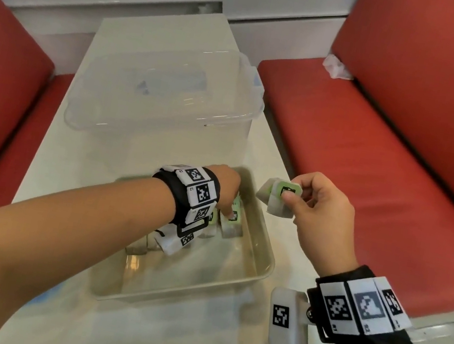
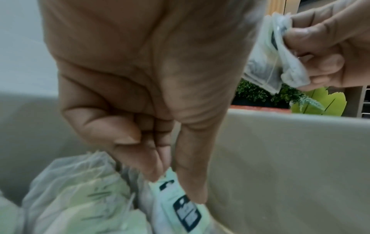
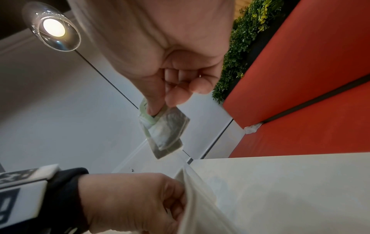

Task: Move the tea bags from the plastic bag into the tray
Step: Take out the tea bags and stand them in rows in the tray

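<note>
Pinching a tea bag [image 1: 231, 218] down among those already in the beige tray [image 1: 261, 272], the left hand [image 1: 225, 185] seems mid-placement, while the right hand [image 1: 321, 212] grips two more tea bags [image 1: 276, 195] just beyond the rim, likely next to lower in.

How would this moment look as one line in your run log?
left hand: fingertips on tea bag in tray | right hand: pinching held tea bags above tray's right edge | clear bin: behind tray

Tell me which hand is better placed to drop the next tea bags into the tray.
Right. The right hand pinches tea bags above the tray's far corner; the left hand is down inside, on bags already placed.
</note>
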